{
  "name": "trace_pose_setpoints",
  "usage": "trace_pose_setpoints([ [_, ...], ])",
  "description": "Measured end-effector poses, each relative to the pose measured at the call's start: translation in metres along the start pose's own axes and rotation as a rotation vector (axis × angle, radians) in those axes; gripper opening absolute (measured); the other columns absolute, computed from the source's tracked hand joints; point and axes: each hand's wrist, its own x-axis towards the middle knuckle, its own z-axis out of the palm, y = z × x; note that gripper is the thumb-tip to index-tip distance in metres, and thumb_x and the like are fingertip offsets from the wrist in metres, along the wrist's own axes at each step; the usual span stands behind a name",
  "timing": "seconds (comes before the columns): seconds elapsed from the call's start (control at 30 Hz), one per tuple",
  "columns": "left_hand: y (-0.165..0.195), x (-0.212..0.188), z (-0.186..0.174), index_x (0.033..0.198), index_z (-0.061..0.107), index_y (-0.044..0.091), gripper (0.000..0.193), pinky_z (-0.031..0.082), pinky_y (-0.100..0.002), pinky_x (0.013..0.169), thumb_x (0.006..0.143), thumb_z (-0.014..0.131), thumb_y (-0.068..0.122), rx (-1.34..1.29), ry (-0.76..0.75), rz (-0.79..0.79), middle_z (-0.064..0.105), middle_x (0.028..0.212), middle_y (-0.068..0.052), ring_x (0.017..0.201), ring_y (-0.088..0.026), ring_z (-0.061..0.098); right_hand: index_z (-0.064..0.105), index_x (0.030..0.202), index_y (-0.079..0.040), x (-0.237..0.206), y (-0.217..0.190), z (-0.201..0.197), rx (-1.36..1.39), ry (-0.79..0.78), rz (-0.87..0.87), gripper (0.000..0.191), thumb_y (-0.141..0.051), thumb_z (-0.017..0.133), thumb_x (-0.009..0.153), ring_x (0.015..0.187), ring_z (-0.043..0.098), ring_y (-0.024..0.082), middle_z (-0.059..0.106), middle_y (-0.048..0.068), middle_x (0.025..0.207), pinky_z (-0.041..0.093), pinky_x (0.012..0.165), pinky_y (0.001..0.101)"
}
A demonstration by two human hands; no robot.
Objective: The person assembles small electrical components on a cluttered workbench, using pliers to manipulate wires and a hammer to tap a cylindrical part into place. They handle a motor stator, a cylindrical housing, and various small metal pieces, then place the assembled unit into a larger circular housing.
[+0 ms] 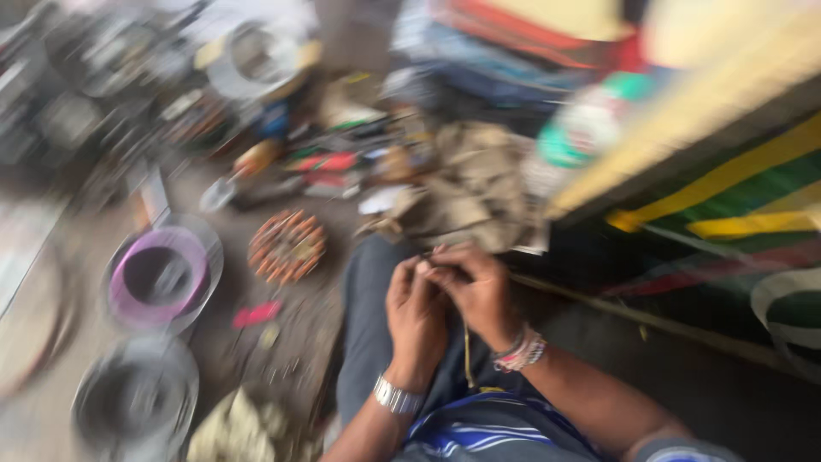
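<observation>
Sitting on the floor (282, 342), looking down through heavy motion blur. Bringing the left hand (416, 310) and the right hand (475, 289) together over the lap, knuckles nearly touching, fingers (434, 272) of both curling inward and pinching something small and dark between the tips — too blurred for telling what exactly. Trailing down from the pinch, a thin yellowish cord (468, 355), hanging between the wrists toward the striped blue-and-white cloth (487, 428) at the bottom edge. Wearing a metal watch (397, 397) on the left wrist and beaded bracelets (522, 350) on the right.

Lying just beyond the hands, a crumpled tan rag (470, 188). Resting on the floor to the left, well apart from the hands: a round part ringed with copper-coloured windings (286, 246), a spool of purple wire (161, 275), a dark spool (135, 400) nearer the bottom, and a small red scrap (256, 313) between them. Crowding the far side — a jumble of tools and parts (333, 154), too smeared for naming singly. Running along the right, a surface painted in green, yellow and red stripes (735, 188).
</observation>
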Motion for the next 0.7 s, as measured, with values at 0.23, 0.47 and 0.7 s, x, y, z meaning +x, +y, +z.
trace_pose_setpoints([
  [0.23,-0.032,-0.016,0.063,0.116,0.06,0.0,0.024,0.06,-0.031,0.082,0.101,0.049,0.014,0.118,-0.134,-0.132,0.073,0.113,-0.015,0.095,-0.017,0.071,0.074,0.114,-0.009,-0.02,-0.042,-0.106,-0.413,0.086,-0.076,0.026,-0.011,0.08,0.088,0.097,0.068,0.027,0.069,0.006,0.103,0.055,0.085,0.0392],
  [0.47,-0.032,-0.013,0.113,0.119,0.058,-0.005,0.016,0.06,-0.041,0.099,0.105,0.055,0.0,0.217,-0.333,0.141,0.071,0.114,-0.021,0.107,-0.028,0.072,0.072,0.108,-0.006,-0.043,-0.092,-0.199,-0.647,0.024,-0.465,0.018,-0.01,0.075,0.091,0.102,0.067,0.024,0.069,0.007,0.108,0.051,0.087,0.0434],
  [0.7,-0.002,-0.012,0.127,0.125,0.056,-0.003,0.02,0.049,-0.03,0.081,0.104,0.058,-0.003,0.565,-0.243,0.452,0.071,0.114,-0.02,0.097,-0.021,0.064,0.066,0.125,0.007,-0.059,-0.045,-0.472,-1.191,1.164,-0.322,0.017,-0.004,0.055,0.119,0.098,0.065,0.029,0.075,0.017,0.115,0.056,0.093,0.0395],
])
